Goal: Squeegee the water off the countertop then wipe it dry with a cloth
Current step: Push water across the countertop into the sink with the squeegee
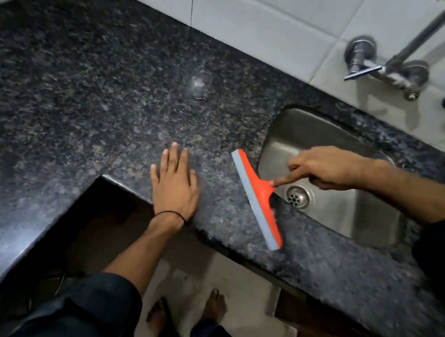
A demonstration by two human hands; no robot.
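An orange squeegee (pixel 257 199) with a grey rubber blade rests on the dark speckled granite countertop (pixel 89 85), its blade running diagonally along the strip left of the sink. My right hand (pixel 325 169) grips its handle over the sink, index finger stretched down onto the orange neck. My left hand (pixel 174 182) lies flat, fingers apart, on the countertop near the front edge, left of the blade. A faint wet sheen shows on the stone at the middle. No cloth is in view.
A steel sink (pixel 333 213) with a drain is set into the counter at right. Wall taps (pixel 386 68) stick out of the white tiles above it. The counter's front edge steps back at an inner corner (pixel 104 176); my feet stand on the floor below.
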